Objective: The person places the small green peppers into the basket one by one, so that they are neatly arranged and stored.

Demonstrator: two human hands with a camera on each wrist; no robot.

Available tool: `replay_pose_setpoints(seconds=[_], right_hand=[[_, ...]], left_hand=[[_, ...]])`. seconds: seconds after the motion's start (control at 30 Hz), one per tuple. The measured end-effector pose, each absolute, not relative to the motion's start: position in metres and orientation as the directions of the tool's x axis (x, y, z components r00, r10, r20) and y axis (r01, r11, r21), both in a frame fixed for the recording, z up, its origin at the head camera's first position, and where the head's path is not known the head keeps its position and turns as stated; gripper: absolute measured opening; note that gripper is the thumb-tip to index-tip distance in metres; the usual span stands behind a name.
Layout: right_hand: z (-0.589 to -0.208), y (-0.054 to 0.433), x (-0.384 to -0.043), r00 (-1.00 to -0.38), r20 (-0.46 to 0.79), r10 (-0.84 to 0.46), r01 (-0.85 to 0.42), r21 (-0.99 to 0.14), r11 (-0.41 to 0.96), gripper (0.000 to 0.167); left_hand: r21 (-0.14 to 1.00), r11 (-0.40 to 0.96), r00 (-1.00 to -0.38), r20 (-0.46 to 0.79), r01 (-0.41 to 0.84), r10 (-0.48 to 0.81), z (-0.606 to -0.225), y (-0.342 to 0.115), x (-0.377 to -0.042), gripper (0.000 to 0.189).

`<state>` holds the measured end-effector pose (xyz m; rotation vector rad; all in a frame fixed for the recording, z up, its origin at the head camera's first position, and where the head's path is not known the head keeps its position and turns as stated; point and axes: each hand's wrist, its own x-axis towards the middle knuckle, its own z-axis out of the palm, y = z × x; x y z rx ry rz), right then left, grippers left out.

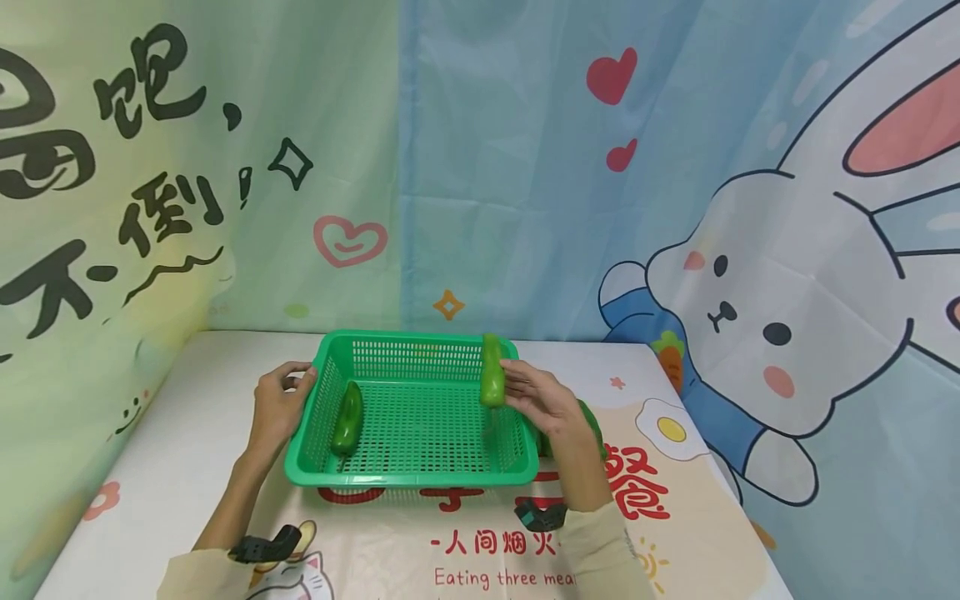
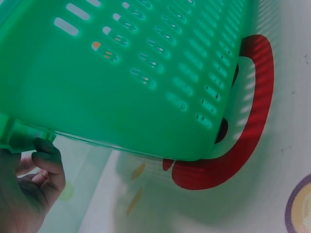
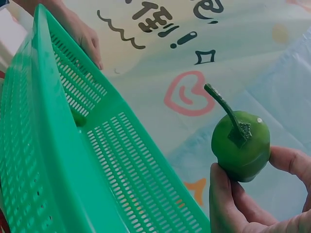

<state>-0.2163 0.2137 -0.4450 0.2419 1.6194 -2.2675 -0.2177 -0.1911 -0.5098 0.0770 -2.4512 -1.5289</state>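
Observation:
A green plastic basket (image 1: 412, 480) with slotted walls stands on the table. My left hand (image 1: 279, 402) grips its left rim, and the left wrist view shows the curled fingers (image 2: 51, 162) at the rim's edge. Over the basket's right side, my right hand (image 1: 546, 398) pinches a green pepper (image 1: 492, 372) between thumb and fingers. In the right wrist view the pepper's stem end (image 3: 241, 141) faces the camera. Another green pepper (image 1: 347, 419) lies inside the basket near the left wall.
Something green (image 1: 591, 425) sits just right of the basket, partly hidden by my right forearm. A printed cloth (image 1: 495, 575) with red characters covers the table. Behind it hangs a curtain (image 1: 495, 167) with a cartoon rabbit. Both wrists wear dark camera mounts (image 1: 266, 546).

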Motion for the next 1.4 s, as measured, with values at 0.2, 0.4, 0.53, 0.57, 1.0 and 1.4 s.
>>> replay_pose_setpoints(seconds=[0.2, 0.4, 0.53, 0.57, 1.0, 1.4], right_hand=[[-0.445, 0.204, -0.218, -0.923, -0.332, -0.196, 0.372, -0.898, -0.234, 0.054], [-0.445, 0.193, -0.219, -0.919, -0.335, -0.207, 0.377, -0.901, -0.215, 0.055], [-0.445, 0.184, -0.219, -0.921, -0.325, -0.214, 0.367, -0.908, -0.204, 0.052], [-0.445, 0.182, -0.219, -0.921, -0.324, -0.215, 0.367, -0.908, -0.203, 0.051], [-0.454, 0.155, -0.223, -0.902, -0.391, -0.183, 0.430, -0.854, -0.293, 0.042], [-0.461, 0.133, -0.222, -0.877, -0.444, -0.186, 0.481, -0.816, -0.319, 0.044]], left_hand=[[0.890, 0.448, -0.965, 0.185, 0.085, -0.185, -0.510, -0.191, -0.218, 0.038], [0.889, 0.448, -0.965, 0.191, 0.091, -0.181, -0.511, -0.191, -0.220, 0.037], [0.888, 0.450, -0.964, 0.195, 0.094, -0.182, -0.511, -0.191, -0.220, 0.037], [0.888, 0.450, -0.964, 0.195, 0.094, -0.183, -0.511, -0.191, -0.220, 0.037], [0.889, 0.448, -0.964, 0.194, 0.095, -0.182, -0.511, -0.191, -0.218, 0.038], [0.890, 0.443, -0.963, 0.201, 0.103, -0.178, -0.511, -0.191, -0.219, 0.038]])
